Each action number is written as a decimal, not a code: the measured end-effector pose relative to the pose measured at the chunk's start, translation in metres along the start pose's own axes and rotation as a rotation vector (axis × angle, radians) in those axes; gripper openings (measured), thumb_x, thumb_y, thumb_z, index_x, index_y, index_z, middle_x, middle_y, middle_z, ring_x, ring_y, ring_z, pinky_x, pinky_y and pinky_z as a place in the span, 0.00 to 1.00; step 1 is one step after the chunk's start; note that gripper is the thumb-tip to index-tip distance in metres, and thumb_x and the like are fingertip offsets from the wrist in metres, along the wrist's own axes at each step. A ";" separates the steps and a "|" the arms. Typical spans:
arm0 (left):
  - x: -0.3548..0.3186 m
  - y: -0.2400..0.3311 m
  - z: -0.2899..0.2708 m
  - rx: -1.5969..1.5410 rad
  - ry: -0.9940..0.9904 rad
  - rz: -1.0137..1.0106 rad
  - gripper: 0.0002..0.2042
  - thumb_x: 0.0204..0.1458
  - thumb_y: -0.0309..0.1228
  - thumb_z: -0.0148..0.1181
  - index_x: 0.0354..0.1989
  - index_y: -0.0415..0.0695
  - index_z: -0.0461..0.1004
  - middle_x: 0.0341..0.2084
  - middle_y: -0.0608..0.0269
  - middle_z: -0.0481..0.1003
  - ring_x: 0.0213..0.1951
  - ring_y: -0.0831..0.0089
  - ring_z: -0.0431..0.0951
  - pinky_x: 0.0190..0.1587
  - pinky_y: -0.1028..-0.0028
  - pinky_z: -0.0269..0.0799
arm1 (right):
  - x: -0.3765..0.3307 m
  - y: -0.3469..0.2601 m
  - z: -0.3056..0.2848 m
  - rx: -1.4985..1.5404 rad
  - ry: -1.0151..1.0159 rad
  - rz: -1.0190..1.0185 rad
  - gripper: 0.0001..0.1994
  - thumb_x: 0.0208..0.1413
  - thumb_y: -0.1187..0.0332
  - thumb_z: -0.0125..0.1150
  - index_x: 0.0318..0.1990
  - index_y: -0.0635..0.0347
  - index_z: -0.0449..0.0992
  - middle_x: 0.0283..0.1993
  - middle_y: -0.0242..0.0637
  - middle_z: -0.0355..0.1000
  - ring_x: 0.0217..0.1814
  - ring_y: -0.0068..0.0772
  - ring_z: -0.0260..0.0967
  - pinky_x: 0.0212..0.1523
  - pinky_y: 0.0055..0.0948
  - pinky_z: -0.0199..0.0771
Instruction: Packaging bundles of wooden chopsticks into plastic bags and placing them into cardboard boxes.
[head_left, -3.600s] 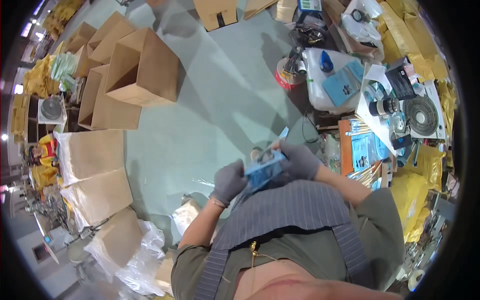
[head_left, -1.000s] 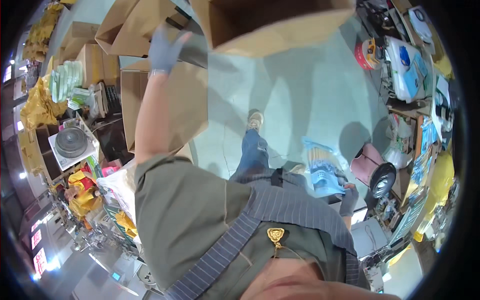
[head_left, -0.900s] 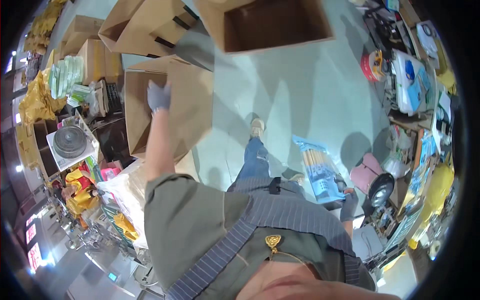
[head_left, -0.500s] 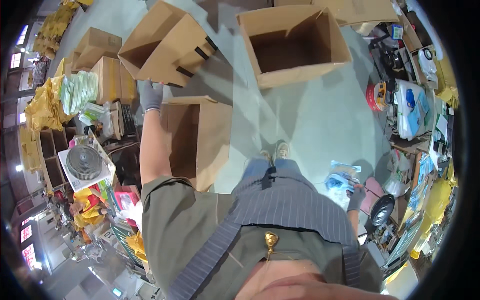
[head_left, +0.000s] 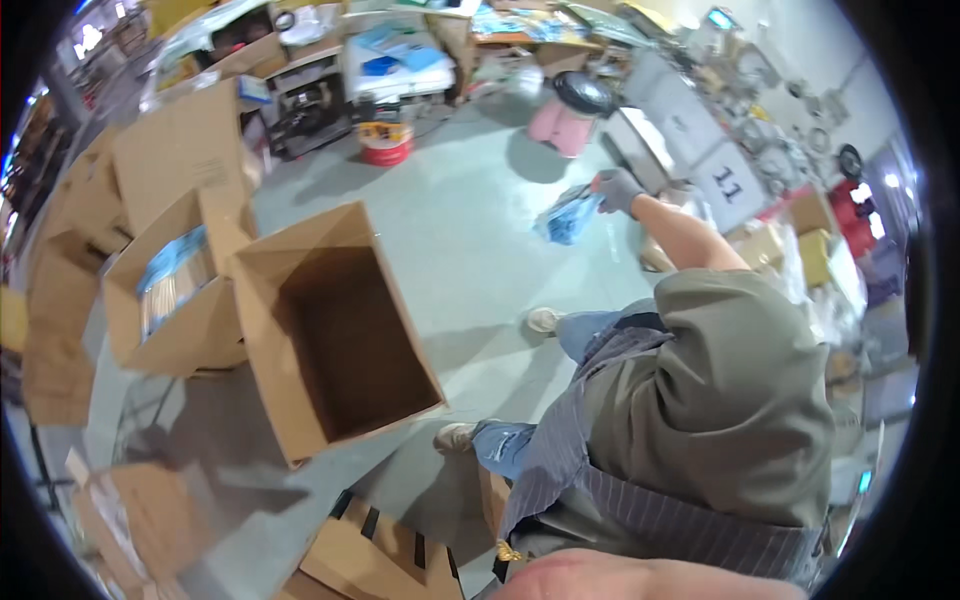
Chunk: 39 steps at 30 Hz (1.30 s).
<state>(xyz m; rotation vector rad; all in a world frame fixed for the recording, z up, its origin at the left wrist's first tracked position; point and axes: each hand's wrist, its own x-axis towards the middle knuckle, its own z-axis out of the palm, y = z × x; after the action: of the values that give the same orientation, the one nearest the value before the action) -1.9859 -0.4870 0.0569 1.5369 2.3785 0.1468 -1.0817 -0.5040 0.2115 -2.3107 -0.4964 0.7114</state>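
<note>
My right hand [head_left: 621, 192], in a grey glove, is stretched out at the upper right. Its fingers close on a crumpled blue-and-clear plastic packet [head_left: 568, 218], which hangs above the floor. My left hand is out of view. A large open cardboard box [head_left: 275, 370] stands left of my feet, with its dark inside showing. Below it, at the lower edge, part of another carton [head_left: 350, 562] with black tape strips shows.
A smaller carton [head_left: 195, 350] holding blue and tan goods stands at the left. Past my right hand are a pink bin [head_left: 562, 128] with a black round top and a numbered grey panel [head_left: 725, 185]. A red-and-white tub [head_left: 385, 150] stands farther off near cluttered shelves.
My view and body have turned to the right. My left hand, earlier at the taped carton's edge, has left the view. My right hand still holds the blue packet, now stretched farther out.
</note>
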 end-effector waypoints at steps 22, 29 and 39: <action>-0.265 0.447 -0.464 0.089 0.526 0.495 0.23 0.48 0.44 0.64 0.39 0.32 0.76 0.34 0.50 0.77 0.32 0.61 0.75 0.35 0.65 0.72 | -0.020 0.170 -0.171 0.430 -0.023 -0.043 0.07 0.49 0.76 0.45 0.28 0.59 0.72 0.23 0.34 0.69 0.23 0.25 0.70 0.23 0.23 0.73; -0.357 0.742 -0.442 0.192 0.395 0.630 0.14 0.58 0.38 0.49 0.31 0.38 0.70 0.28 0.60 0.70 0.33 0.72 0.66 0.37 0.73 0.61 | 0.013 0.201 -0.303 0.541 0.128 -0.119 0.08 0.49 0.77 0.43 0.28 0.62 0.71 0.25 0.31 0.68 0.25 0.23 0.69 0.28 0.25 0.75; -0.168 0.990 -0.171 0.046 0.397 1.188 0.20 0.52 0.40 0.57 0.16 0.36 0.67 0.13 0.56 0.63 0.19 0.68 0.59 0.25 0.65 0.58 | 0.105 0.241 -0.410 0.714 0.277 0.158 0.07 0.49 0.75 0.45 0.31 0.62 0.72 0.27 0.34 0.70 0.26 0.24 0.71 0.26 0.24 0.78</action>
<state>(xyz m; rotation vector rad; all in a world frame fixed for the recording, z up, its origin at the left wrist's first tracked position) -1.1107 -0.2090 0.4982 2.9240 1.3273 0.6836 -0.7135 -0.8179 0.2685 -1.7335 0.0736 0.5146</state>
